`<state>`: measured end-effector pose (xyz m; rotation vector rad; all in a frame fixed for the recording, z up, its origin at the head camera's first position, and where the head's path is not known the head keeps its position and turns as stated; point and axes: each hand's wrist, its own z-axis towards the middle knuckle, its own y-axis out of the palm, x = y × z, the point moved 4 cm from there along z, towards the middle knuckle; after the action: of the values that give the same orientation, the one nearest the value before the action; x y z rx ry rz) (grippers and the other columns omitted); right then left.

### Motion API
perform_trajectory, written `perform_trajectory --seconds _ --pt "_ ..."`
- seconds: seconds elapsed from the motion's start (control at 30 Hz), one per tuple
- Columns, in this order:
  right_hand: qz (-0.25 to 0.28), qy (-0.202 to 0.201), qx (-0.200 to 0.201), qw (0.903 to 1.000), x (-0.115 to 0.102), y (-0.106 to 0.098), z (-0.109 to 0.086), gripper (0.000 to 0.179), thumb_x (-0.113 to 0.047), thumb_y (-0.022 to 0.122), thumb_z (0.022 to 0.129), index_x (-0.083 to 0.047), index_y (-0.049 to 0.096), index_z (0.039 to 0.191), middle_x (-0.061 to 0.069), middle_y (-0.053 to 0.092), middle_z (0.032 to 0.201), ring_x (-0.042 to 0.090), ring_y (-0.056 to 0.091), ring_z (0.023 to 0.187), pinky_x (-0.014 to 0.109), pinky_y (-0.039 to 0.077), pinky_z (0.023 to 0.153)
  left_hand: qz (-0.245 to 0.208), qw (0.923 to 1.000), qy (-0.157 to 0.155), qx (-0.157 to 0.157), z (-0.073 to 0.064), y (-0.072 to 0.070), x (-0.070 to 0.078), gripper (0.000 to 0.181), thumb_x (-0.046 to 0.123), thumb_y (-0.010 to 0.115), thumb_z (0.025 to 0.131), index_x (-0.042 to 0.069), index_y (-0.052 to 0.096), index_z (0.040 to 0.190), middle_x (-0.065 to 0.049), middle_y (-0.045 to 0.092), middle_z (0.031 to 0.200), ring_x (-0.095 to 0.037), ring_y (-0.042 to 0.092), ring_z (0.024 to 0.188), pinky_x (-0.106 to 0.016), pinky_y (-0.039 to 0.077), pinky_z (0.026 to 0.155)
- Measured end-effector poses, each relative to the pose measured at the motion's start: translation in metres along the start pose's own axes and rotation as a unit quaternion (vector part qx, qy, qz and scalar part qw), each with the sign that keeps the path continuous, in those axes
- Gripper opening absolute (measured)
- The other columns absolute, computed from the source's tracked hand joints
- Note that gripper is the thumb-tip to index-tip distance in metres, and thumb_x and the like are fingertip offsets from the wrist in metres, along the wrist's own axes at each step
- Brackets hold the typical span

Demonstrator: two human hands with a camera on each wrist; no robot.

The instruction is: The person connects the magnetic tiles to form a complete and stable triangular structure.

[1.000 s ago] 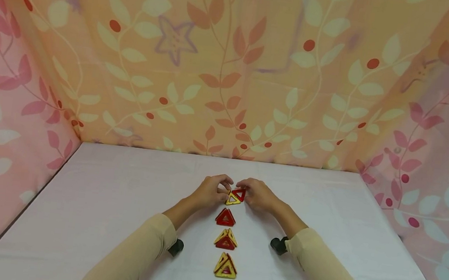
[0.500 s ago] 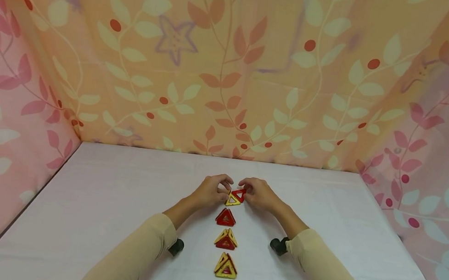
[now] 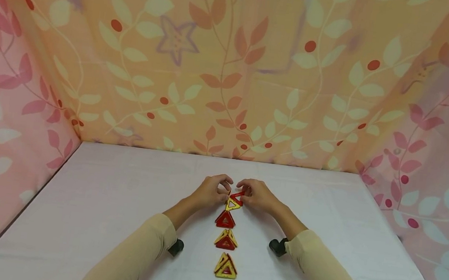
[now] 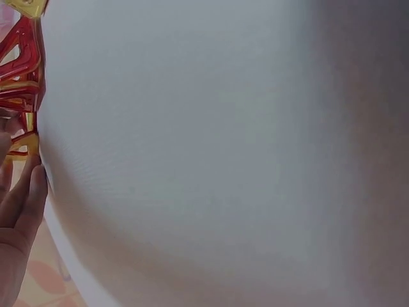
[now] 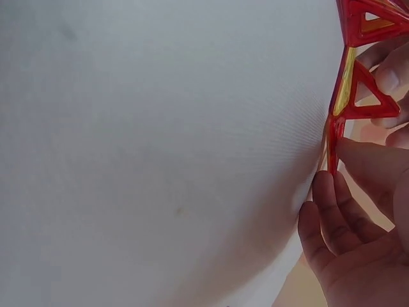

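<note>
Toward the far side of the table both hands work on triangular magnetic tiles. The left hand (image 3: 211,192) pinches an upright tile at the left, mostly hidden by its fingers in the head view. Thumb and fingers of the right hand (image 3: 259,196) pinch a red triangular tile (image 5: 332,150), seen edge-on in the right wrist view. Between the hands a yellow triangular tile (image 3: 233,209) joins the red one, its near tip right at a red pyramid (image 3: 224,226). Another red triangular tile (image 5: 382,114) stands up beside the left fingers.
Nearer along the middle line stand a pyramid with a red front (image 3: 226,245) and one with a yellow front (image 3: 225,276). White cloth covers the table (image 3: 117,202); patterned curtains (image 3: 196,95) rise at the back and sides. Dark cameras (image 3: 278,247) sit at both wrists.
The joined yellow and red tiles have shifted slightly nearer, closing the gap to the red pyramid, which sits slightly nearer too. The right fingers have shifted on the red tile; the left hand has hardly moved.
</note>
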<state>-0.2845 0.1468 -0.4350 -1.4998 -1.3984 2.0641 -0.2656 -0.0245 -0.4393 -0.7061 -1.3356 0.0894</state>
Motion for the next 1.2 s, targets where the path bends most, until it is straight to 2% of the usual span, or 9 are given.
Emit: perform_trajectory --seconds 0.2,0.3,0.5,0.67,0.9,1.2 --pt "-0.004 0.007 0.0 1.0 0.0007 0.0012 0.0004 0.029 0.002 0.07 0.087 -0.001 0.066 0.116 0.005 0.063 0.091 0.017 0.056 0.083 0.03 0.051 0.077 0.068 0.9974 0.022 -0.008 -0.0037 0.0005 0.0018 0.035 -0.003 0.073 0.086 0.002 0.065 0.119 -0.006 0.069 0.092 -0.015 0.066 0.084 -0.032 0.055 0.08" --pt "-0.002 0.006 -0.001 1.0 -0.0001 0.0008 0.0003 0.028 0.003 0.069 0.088 -0.001 0.066 0.116 0.006 0.064 0.093 0.017 0.056 0.083 0.031 0.051 0.078 0.081 0.9961 0.031 -0.01 -0.005 0.0001 0.0033 0.029 -0.003 0.068 0.088 0.003 0.068 0.116 -0.005 0.069 0.091 -0.015 0.063 0.085 -0.034 0.054 0.083" --pt "-0.007 0.003 -0.005 1.0 -0.0027 -0.0007 0.0 0.027 0.002 0.069 0.088 0.0 0.065 0.115 0.007 0.064 0.093 0.017 0.056 0.083 0.03 0.051 0.079 0.068 0.9971 0.023 -0.025 -0.0052 -0.0009 0.004 0.026 0.0 0.074 0.086 0.004 0.071 0.112 -0.002 0.068 0.087 -0.014 0.062 0.08 -0.029 0.054 0.075" --pt "-0.011 -0.005 -0.003 0.9999 -0.0043 -0.0014 -0.0003 0.027 0.002 0.069 0.088 0.001 0.066 0.115 0.006 0.064 0.092 0.017 0.055 0.082 0.03 0.05 0.078 0.055 0.9976 0.017 -0.037 -0.0038 0.0004 0.0033 0.027 0.004 0.081 0.082 0.003 0.07 0.107 -0.001 0.067 0.081 -0.012 0.062 0.074 -0.024 0.053 0.067" --pt "-0.011 -0.005 -0.006 0.9999 -0.0037 -0.0002 -0.0001 0.026 0.002 0.069 0.089 0.001 0.066 0.115 0.008 0.065 0.094 0.017 0.056 0.083 0.031 0.051 0.079 0.054 0.9976 -0.005 -0.043 -0.0038 0.0015 0.0038 0.03 0.005 0.083 0.079 0.002 0.069 0.106 -0.002 0.067 0.082 -0.013 0.061 0.071 -0.023 0.053 0.065" --pt "0.005 0.015 -0.004 0.9999 0.0006 0.0023 -0.0007 0.029 0.002 0.068 0.089 -0.001 0.065 0.117 0.005 0.063 0.094 0.017 0.055 0.082 0.03 0.051 0.078 0.052 0.9976 -0.005 -0.046 -0.0031 0.0025 0.0022 0.032 0.004 0.085 0.077 0.003 0.068 0.103 -0.002 0.065 0.08 -0.012 0.06 0.068 -0.023 0.052 0.062"
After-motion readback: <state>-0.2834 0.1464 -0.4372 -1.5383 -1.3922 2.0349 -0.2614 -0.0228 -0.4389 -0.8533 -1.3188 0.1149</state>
